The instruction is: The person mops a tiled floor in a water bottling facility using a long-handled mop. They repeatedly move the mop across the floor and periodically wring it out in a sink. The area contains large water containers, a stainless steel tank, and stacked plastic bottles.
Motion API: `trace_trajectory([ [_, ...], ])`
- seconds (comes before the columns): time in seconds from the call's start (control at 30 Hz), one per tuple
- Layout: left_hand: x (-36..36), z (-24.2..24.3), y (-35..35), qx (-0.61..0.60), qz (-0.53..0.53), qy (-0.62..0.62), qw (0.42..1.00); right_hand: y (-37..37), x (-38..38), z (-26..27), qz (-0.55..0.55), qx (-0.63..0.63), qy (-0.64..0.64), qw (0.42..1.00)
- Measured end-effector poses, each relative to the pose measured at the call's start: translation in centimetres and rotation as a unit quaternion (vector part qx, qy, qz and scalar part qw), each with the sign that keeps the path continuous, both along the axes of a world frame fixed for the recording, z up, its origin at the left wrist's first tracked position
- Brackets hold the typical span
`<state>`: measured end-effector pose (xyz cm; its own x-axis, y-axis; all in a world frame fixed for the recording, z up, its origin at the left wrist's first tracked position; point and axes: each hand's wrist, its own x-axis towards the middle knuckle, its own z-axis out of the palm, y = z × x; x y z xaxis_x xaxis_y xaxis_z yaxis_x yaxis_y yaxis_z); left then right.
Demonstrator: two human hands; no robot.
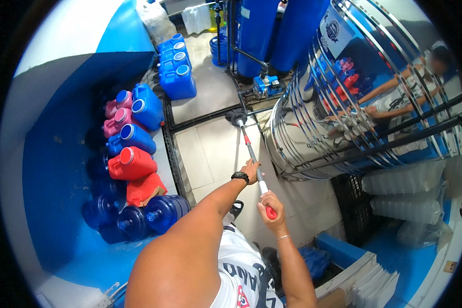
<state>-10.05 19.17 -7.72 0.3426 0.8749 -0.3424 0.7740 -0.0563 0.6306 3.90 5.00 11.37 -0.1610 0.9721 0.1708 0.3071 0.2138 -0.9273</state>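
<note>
A long mop handle (253,152), grey with red and white sections, slants away from me across the pale tiled floor (200,154). My right hand (273,210) grips its lower end, where a red end cap shows. Farther up the shaft, my left hand (250,171) is wrapped about the grey part; a black watch (240,176) circles that wrist. The dark mop head (236,116) rests on the floor at the far end, against a black metal frame rail and close to the base of a steel tank (292,134).
Blue jugs (177,82), a red jug (133,163) and large blue water bottles (165,211) line the left side. Ahead stand blue filter tanks (254,38) and a blue pump (266,85). Black crates (352,200) and bagged clear containers (406,192) sit at right.
</note>
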Motion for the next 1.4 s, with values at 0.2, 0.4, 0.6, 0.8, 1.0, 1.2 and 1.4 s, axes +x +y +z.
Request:
trace_trajectory([
  [0.2, 6.7, -0.3, -6.1, 0.097, -0.073, -0.144, 0.982, -7.0, 5.1, 4.3, -0.14, 0.009, 0.023, 0.99],
  [0.4, 11.8, 4.8, -13.1, 0.1, -0.211, -0.235, 0.944, -14.1, 7.8, 11.6, -0.242, -0.053, 0.022, 0.969],
  [0.6, 13.7, 8.5, -15.3, 0.069, -0.398, -0.143, 0.904, -17.7, 8.2, 13.4, -0.23, -0.017, 0.059, 0.971],
  [0.8, 12.0, 6.6, -12.5, 0.085, -0.349, -0.161, 0.919, -15.1, 7.7, 10.1, -0.197, 0.007, 0.083, 0.977],
  [1.0, 9.0, 2.1, -3.3, 0.098, -0.14, -0.077, 0.982, -5.7, 6.3, 3.5, -0.143, 0.046, 0.077, 0.986],
  [1.2, 3.9, 2.4, 1.9, 0.077, -0.091, -0.026, 0.993, 1.2, 2.8, -1.9, -0.117, 0.013, 0.096, 0.988],
  [1.4, 2.5, 3.1, -5.3, 0.102, -0.036, -0.052, 0.993, -3.6, 2.5, -1.0, -0.093, -0.013, 0.039, 0.995],
])
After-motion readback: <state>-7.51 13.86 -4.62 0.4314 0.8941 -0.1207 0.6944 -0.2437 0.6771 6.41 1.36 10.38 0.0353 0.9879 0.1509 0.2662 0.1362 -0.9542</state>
